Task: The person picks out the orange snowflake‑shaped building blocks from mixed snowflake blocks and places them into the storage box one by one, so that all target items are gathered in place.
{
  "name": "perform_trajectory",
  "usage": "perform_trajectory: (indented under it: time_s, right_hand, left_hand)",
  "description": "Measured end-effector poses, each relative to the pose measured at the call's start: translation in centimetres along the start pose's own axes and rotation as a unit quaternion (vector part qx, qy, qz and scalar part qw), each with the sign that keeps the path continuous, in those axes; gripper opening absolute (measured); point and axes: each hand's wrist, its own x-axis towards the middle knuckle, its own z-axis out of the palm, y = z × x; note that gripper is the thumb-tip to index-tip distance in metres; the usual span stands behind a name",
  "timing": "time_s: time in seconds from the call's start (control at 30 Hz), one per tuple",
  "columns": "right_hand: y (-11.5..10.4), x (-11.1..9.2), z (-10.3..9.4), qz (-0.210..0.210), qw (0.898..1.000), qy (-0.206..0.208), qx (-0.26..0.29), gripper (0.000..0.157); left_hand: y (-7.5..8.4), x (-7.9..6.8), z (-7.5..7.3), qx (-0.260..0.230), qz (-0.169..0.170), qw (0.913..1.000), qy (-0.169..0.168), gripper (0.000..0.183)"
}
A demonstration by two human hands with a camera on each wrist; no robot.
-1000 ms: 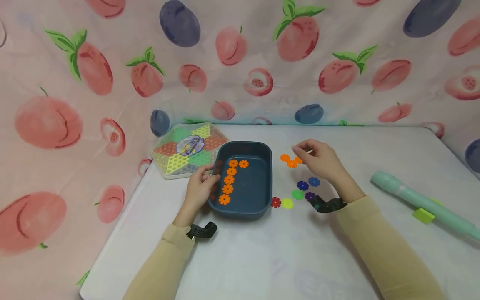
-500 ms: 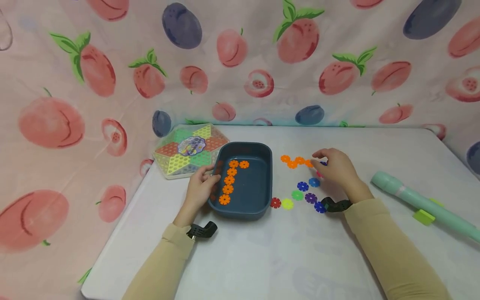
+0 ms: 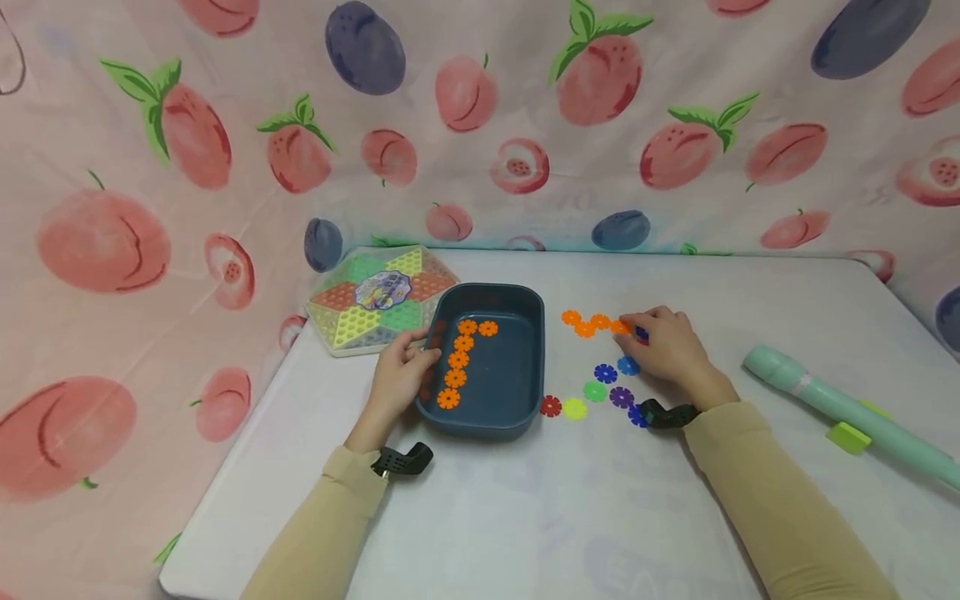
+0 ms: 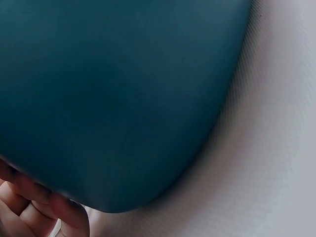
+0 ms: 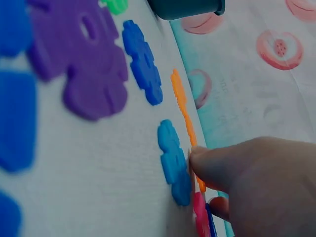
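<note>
A dark blue rectangular tray (image 3: pixel 510 375) stands at the middle of the table, with several orange snowflake discs (image 3: pixel 458 360) inside. My left hand (image 3: pixel 403 375) grips its left side; in the left wrist view the curled fingers (image 4: pixel 69 212) lie against the tray wall. To the right of the tray, a zigzag of orange snowflake discs (image 3: pixel 585 330) lies on the table. My right hand (image 3: pixel 670 343) pinches the rightmost orange disc (image 3: pixel 620 327) between thumb and fingertips. Blue and pink discs (image 5: pixel 200 212) lie partly hidden under that hand.
Closer to me lie red (image 3: pixel 551 406), yellow (image 3: pixel 575 408), green (image 3: pixel 595 391), purple (image 3: pixel 621 397) and several blue discs (image 3: pixel 606 372). A Chinese checkers box (image 3: pixel 382 292) sits behind the tray's left side. At far right, a mint-green tube (image 3: pixel 832 396) rests by a lime block (image 3: pixel 848 434).
My right hand has moved right and come down onto the end of the orange row, its fingers closing at the last disc. The left hand stays on the tray.
</note>
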Motion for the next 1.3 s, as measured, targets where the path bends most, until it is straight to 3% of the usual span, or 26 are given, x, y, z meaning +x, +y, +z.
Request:
perform_trajectory:
  time_s: [0.2, 0.5, 0.7, 1.13, 1.3]
  right_hand:
    - [-0.3, 0.0, 0.4, 0.008, 0.999, 0.024, 0.024, 0.042]
    - [-0.4, 0.3, 0.3, 0.014, 0.998, 0.027, 0.047, 0.039]
    - [-0.2, 0.3, 0.2, 0.01, 0.998, 0.017, 0.064, 0.041]
    - [-0.4, -0.3, -0.3, 0.048, 0.995, 0.016, 0.091, 0.037]
    - [-0.7, -0.2, -0.9, 0.072, 0.992, -0.01, 0.101, 0.035]
  left_hand:
    - [-0.2, -0.2, -0.4, 0.006, -0.001, 1.0, -0.001, 0.049]
    - [0.0, -0.4, -0.6, 0.005, 0.005, 1.0, -0.002, 0.047]
    - [0.0, -0.3, -0.5, -0.001, 0.004, 1.0, -0.004, 0.047]
    - [0.0, 0.1, -0.1, -0.001, -0.002, 1.0, -0.01, 0.048]
    - [-0.1, 0.1, -0.1, -0.003, 0.003, 1.0, -0.005, 0.048]
